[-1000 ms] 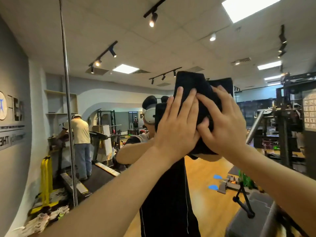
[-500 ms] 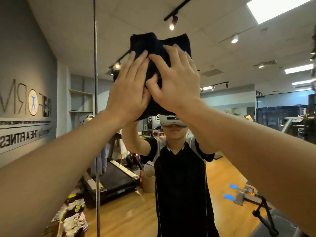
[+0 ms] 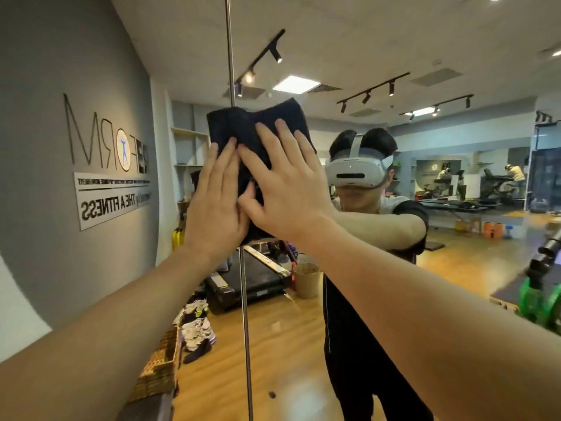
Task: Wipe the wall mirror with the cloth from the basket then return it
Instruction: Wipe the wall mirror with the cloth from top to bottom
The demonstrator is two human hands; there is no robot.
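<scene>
Head view. Both arms reach forward and up to the wall mirror [image 3: 394, 71]. A dark cloth [image 3: 258, 129], bunched and folded, lies flat against the glass at about head height, straddling the vertical metal seam [image 3: 244, 299] that divides two mirror panels.

The left hand [image 3: 215, 205] presses on the lower left part of the cloth with its fingers straight and close together, palm toward the glass. The right hand [image 3: 285, 189] presses on the lower right part with its fingers straight and slightly spread; its thumb lies just beside the left hand's edge, and the two hands touch or nearly touch there — which of the two cannot be told. Neither hand curls round the cloth; both hold it to the mirror by flat pressure alone. The upper edge of the cloth shows above the fingertips.

The mirror reflects the person with a white headset [image 3: 353, 171] and a dark shirt, a treadmill [image 3: 258, 278] behind, a tan bin [image 3: 306, 281] on the wooden floor [image 3: 288, 344], and reversed lettering on a grey wall [image 3: 45, 86].

At lower left, near the mirror's foot, stands a woven basket [image 3: 161, 369] — its contents cannot be made out. Several shoes [image 3: 195, 326] lie just behind it.
</scene>
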